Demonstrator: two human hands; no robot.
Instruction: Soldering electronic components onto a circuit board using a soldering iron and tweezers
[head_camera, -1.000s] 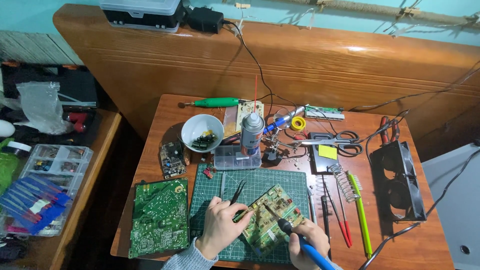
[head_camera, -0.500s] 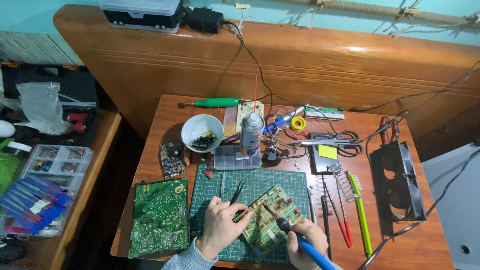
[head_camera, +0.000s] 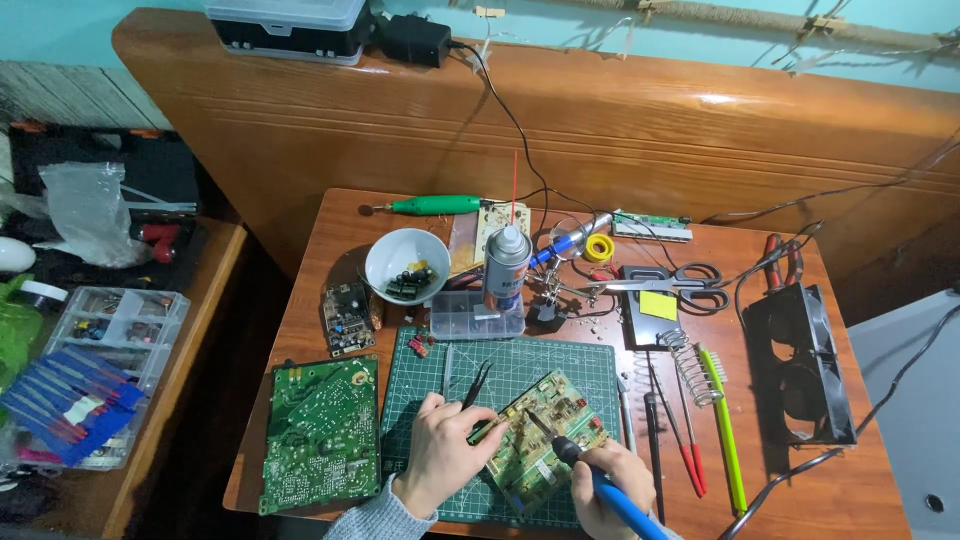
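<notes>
My left hand (head_camera: 443, 455) clamps circuit board (head_camera: 545, 435) tilted on green cutting mat (head_camera: 560, 365), bench near edge. My right hand (head_camera: 605, 485) grips blue soldering iron (head_camera: 600, 487), tip touching board. Tweezers (head_camera: 475, 383) just beside left hand.

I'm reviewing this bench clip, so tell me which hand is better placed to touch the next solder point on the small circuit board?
Probably the right hand: it grips the blue soldering iron with its tip already on the small circuit board. The left hand is pressed on the board's left edge, steadying it.
</notes>
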